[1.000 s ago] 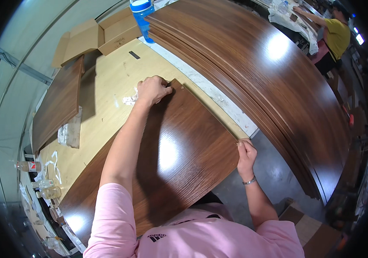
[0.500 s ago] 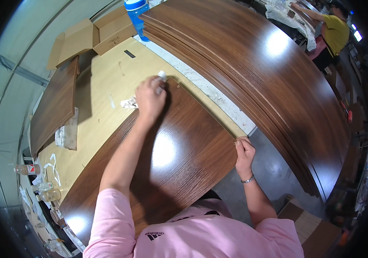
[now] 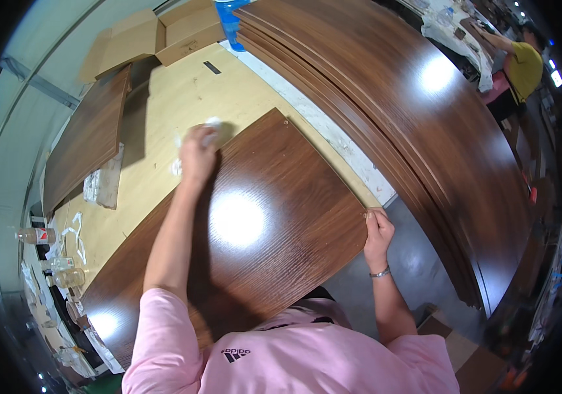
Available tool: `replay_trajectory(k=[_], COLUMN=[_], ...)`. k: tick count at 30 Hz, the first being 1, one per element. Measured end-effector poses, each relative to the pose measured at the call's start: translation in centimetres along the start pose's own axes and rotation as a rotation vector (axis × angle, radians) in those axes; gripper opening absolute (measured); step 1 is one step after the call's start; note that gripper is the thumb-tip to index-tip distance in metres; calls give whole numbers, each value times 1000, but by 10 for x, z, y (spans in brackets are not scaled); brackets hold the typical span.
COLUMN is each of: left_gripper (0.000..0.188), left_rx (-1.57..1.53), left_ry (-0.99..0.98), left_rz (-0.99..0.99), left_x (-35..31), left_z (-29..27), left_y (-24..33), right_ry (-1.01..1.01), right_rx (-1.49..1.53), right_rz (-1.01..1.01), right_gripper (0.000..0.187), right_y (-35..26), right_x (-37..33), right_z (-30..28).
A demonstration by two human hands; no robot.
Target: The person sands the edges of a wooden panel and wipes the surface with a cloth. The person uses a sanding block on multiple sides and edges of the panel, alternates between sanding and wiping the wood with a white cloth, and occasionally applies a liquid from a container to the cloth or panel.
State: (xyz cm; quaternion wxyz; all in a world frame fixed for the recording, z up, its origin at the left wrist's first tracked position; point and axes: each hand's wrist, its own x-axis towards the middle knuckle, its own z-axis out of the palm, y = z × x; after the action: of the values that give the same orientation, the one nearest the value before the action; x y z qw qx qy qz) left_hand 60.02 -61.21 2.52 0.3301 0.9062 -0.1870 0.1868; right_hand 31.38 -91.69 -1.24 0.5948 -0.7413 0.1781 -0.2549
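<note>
Brown wood-grain panel [image 3: 307,190], one: glossy, lying flat on the table [image 3: 176,92], its near portion extending toward the person's pink shirt [image 3: 333,361]; a small round fitting or hole near its far corner; a bright patch of reflected light at its middle.

Left hand [image 3: 198,156]: just beyond the panel's left edge, above the table, fingers closed about a white wad [image 3: 213,123]; both blurred, the wad's material unclear.

Right hand [image 3: 379,233]: fingers curled, gripping the panel's right-hand corner; a metallic band [image 3: 381,272] at the wrist.

White scrap [image 3: 176,168]: on the table, beside the left hand, partly hidden.

Dark flat strip [image 3: 212,67]: on the table, well apart from both hands.

Stack of brown boards [image 3: 386,85]: beyond the panel, to the right, several layers.

Brown board [image 3: 87,141]: tilted, at the table's left side, a whitish block [image 3: 104,180] beneath it.

Cardboard box [image 3: 123,44]: open, at the far left end.

Blue container [image 3: 230,25]: beside the stack, cut by the upper border.

Clear bottles [image 3: 69,278]: left margin.

Co-worker in a yellow top [image 3: 525,72]: upper right, at another work surface.
</note>
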Motion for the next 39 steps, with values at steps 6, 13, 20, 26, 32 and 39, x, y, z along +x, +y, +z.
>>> replay_trajectory(k=[6, 13, 20, 26, 32, 39], left_gripper=[45, 43, 32, 31, 31, 30], left_rx=[-122, 274, 316, 358, 346, 305], left_ry=[-215, -320, -188, -25, 32, 41], left_rz=[284, 169, -49, -46, -62, -66], left_x=[-36, -3, -73, -153, -165, -163], left_z=[19, 46, -46, -113, -124, -126], left_y=[91, 81, 1, -20, -20, -16], right_ry=[0, -19, -122, -254, -451, -733], right_rx=[-58, -189, -563, -537, -737, -707], right_rz=[-8, 37, -238, -486, -412, -168], right_gripper=[19, 22, 8, 16, 24, 11], right_y=[10, 3, -25, -73, -69, -58], right_x=[-2, 1, 36, 117, 193, 231], right_z=[-12, -11, -2, 111, 217, 221])
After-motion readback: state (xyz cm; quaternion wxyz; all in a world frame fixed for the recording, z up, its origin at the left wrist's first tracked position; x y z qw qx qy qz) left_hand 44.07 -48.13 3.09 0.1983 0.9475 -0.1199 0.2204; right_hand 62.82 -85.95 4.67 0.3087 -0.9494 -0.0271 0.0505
